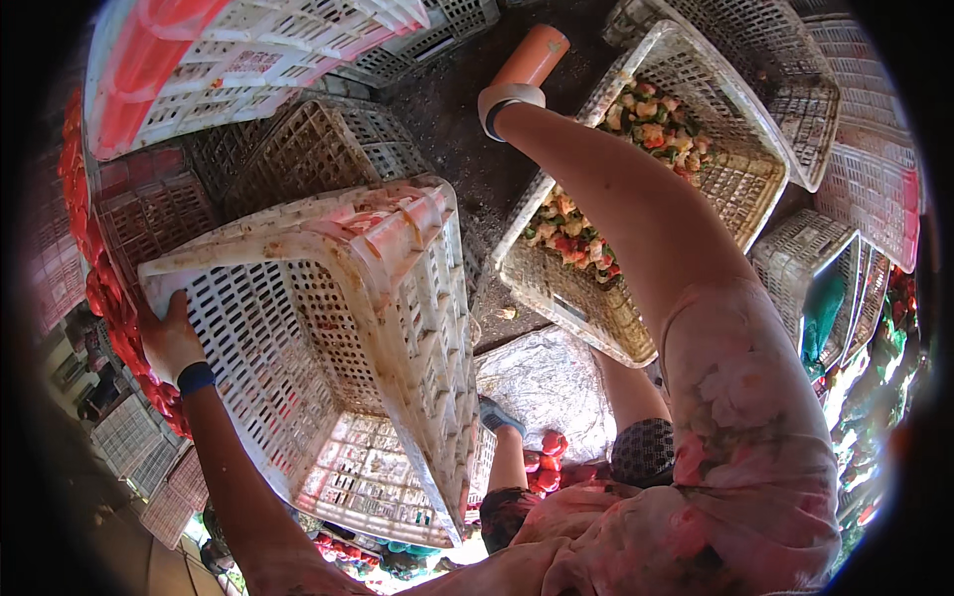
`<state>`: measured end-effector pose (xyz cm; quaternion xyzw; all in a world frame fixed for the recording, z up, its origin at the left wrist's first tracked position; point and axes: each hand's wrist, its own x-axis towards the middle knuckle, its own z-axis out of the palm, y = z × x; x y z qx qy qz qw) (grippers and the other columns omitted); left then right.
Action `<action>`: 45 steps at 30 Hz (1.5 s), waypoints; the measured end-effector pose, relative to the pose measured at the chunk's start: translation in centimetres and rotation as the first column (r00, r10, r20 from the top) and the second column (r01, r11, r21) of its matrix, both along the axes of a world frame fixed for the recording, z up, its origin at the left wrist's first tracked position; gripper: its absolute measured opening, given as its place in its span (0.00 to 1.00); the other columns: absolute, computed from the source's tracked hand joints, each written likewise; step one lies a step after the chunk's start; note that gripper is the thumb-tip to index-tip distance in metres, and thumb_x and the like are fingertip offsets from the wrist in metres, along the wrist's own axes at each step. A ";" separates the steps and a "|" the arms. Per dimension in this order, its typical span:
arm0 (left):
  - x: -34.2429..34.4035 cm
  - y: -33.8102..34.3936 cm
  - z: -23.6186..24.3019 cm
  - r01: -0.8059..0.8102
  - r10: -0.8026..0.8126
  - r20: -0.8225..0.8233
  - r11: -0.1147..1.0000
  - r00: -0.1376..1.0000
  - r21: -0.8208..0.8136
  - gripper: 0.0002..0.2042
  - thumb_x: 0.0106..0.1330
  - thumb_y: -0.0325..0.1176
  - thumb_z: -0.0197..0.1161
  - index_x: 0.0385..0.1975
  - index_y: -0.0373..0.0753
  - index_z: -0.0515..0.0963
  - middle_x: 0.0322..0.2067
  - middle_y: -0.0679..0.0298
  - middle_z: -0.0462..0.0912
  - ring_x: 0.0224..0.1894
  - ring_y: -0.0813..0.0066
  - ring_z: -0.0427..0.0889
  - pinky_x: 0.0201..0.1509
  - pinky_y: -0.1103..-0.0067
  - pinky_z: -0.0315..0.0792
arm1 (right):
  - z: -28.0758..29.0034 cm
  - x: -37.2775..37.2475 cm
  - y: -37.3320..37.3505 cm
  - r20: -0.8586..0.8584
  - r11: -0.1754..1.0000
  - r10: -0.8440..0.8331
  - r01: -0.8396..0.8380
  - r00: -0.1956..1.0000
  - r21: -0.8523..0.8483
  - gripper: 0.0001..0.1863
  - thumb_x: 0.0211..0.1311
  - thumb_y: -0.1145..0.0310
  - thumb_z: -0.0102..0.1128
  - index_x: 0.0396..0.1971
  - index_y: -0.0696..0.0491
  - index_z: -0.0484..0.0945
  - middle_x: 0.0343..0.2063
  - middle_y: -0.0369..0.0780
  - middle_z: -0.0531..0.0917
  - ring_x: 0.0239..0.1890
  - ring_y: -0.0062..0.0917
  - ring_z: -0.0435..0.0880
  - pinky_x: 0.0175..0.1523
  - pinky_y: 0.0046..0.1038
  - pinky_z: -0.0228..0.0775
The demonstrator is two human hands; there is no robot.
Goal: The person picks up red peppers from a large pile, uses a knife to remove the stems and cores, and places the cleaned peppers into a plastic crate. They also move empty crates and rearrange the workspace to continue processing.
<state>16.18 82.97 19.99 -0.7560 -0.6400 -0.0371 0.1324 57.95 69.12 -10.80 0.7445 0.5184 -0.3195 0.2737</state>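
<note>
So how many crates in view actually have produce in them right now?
1 for sure: the white crate at upper right, with mixed red and yellow pieces inside. The big crate the left hand grips is tipped and empty. The stacked crates around may hide more.

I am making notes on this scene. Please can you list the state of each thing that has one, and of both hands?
Left hand: fingers closed on the rim of the white crate.
White crate: lifted, tipped on its side, empty.
Right hand: hidden; only the orange glove shows, so the grip is unclear.
Beige crate: on the ground, partly filled with mixed red, yellow and green pieces.
Stacked crates: empty, nested.
</note>
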 end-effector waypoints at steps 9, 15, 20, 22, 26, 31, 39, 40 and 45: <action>-2.9 1.3 -1.1 0.090 -0.088 0.056 0.996 0.994 -0.020 0.31 0.61 0.47 0.65 0.61 0.36 0.70 0.55 0.49 0.78 0.53 0.53 0.80 0.55 0.68 0.72 | -8.8 2.0 -1.4 0.131 0.916 0.382 -0.394 0.915 0.077 0.20 0.59 0.71 0.63 0.54 0.47 0.81 0.64 0.35 0.70 0.63 0.34 0.72 0.46 0.41 0.81; -3.8 0.8 -1.2 0.190 -0.191 0.042 0.982 0.981 0.025 0.26 0.65 0.41 0.62 0.60 0.34 0.70 0.57 0.52 0.77 0.55 0.59 0.78 0.58 0.73 0.70 | -7.8 -0.4 -0.1 0.147 0.837 0.542 -0.547 0.827 -0.010 0.16 0.61 0.70 0.61 0.49 0.46 0.84 0.68 0.36 0.63 0.67 0.37 0.66 0.44 0.42 0.80; -4.9 1.9 -1.7 0.249 -0.255 0.180 0.967 0.950 0.053 0.26 0.66 0.39 0.62 0.60 0.32 0.69 0.58 0.52 0.76 0.58 0.60 0.76 0.59 0.74 0.70 | -11.5 0.7 -0.6 0.221 0.896 0.368 -0.408 0.903 0.177 0.18 0.63 0.67 0.57 0.53 0.45 0.82 0.69 0.36 0.62 0.58 0.33 0.77 0.44 0.41 0.79; -4.3 1.6 -2.0 0.188 -0.192 0.106 0.981 0.976 0.050 0.26 0.66 0.40 0.62 0.60 0.32 0.69 0.58 0.51 0.76 0.57 0.59 0.77 0.58 0.73 0.71 | -11.4 0.6 -0.7 0.193 0.919 0.077 -0.144 0.978 0.367 0.17 0.64 0.64 0.56 0.52 0.43 0.82 0.64 0.38 0.70 0.51 0.33 0.82 0.44 0.40 0.78; -3.2 1.2 -1.6 0.127 -0.128 0.098 0.992 0.987 0.021 0.30 0.63 0.46 0.65 0.60 0.32 0.69 0.57 0.48 0.77 0.55 0.56 0.79 0.56 0.71 0.72 | -7.6 0.9 0.6 0.030 0.774 -0.258 0.189 0.966 0.604 0.17 0.64 0.53 0.55 0.48 0.39 0.83 0.47 0.41 0.84 0.42 0.35 0.86 0.47 0.39 0.78; -0.5 0.5 -1.2 -0.034 0.034 0.045 0.999 0.998 0.001 0.32 0.60 0.46 0.67 0.64 0.41 0.68 0.58 0.52 0.77 0.55 0.55 0.80 0.56 0.68 0.73 | -0.9 5.8 1.1 -0.179 0.657 -0.524 0.529 0.832 0.536 0.21 0.61 0.43 0.52 0.46 0.38 0.83 0.42 0.39 0.86 0.46 0.38 0.84 0.49 0.38 0.77; 0.0 0.0 -0.9 -0.097 0.098 0.094 0.995 0.991 -0.012 0.36 0.60 0.38 0.64 0.70 0.50 0.58 0.60 0.53 0.75 0.53 0.50 0.80 0.52 0.64 0.75 | 3.6 16.6 0.1 -0.793 -0.052 -0.589 0.972 0.155 0.229 0.20 0.59 0.58 0.61 0.47 0.55 0.78 0.31 0.41 0.82 0.27 0.27 0.81 0.32 0.36 0.72; 0.4 0.0 -0.8 -0.135 0.137 0.088 0.991 0.987 -0.024 0.37 0.60 0.38 0.64 0.71 0.51 0.57 0.60 0.53 0.75 0.53 0.50 0.80 0.52 0.64 0.75 | 3.6 16.9 0.0 -0.781 -0.086 -0.612 0.970 0.128 0.227 0.20 0.59 0.59 0.61 0.47 0.56 0.77 0.32 0.41 0.82 0.25 0.27 0.79 0.32 0.36 0.72; -0.1 0.1 -1.1 -0.038 0.037 0.111 0.999 0.993 0.012 0.39 0.59 0.43 0.65 0.71 0.52 0.55 0.61 0.58 0.75 0.52 0.50 0.81 0.50 0.63 0.76 | 4.3 15.9 0.7 -0.833 -0.035 -0.552 0.996 0.046 0.079 0.18 0.58 0.64 0.63 0.47 0.56 0.76 0.31 0.42 0.80 0.25 0.28 0.79 0.31 0.36 0.74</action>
